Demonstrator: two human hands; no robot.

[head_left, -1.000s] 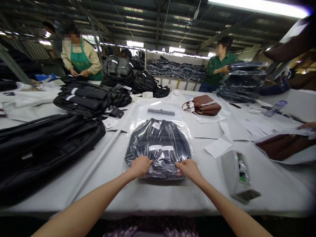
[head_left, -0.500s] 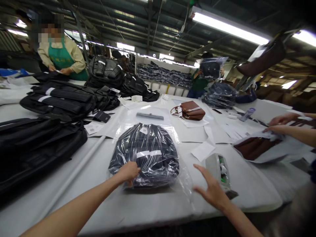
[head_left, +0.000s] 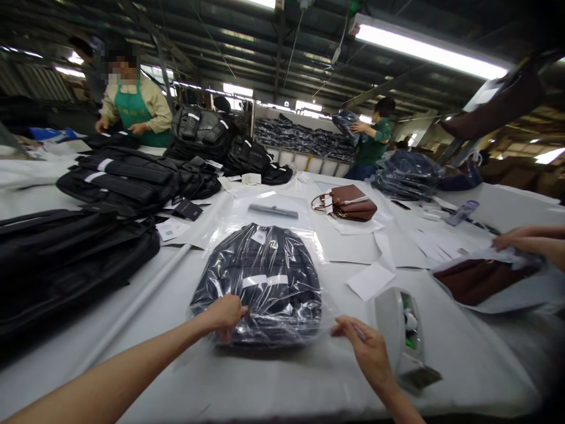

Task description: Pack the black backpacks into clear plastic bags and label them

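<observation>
Backpack (head_left: 265, 300) under clear film (head_left: 276, 330): your left hand (head_left: 226, 313) pinches film, 8 o'clock; your right hand (head_left: 368, 348), 4 o'clock, grip unclear.

White-covered tabletop (head_left: 291, 383) stretching left to right across near area. Overhead, dark ribbed roof (head_left: 256, 62), metal beams, pale strips (head_left: 238, 35) set in it. Lit fluorescent tube (head_left: 432, 50) at upper right; small white fitting (head_left: 336, 55) hanging on cord. Bright windows (head_left: 237, 90) along far side. Far middle, low row of pale panels (head_left: 285, 159). Far left, ribbed wall (head_left: 37, 85), dim. Far right, brownish area, too blurred to tell; bright opening (head_left: 551, 155) there.
</observation>
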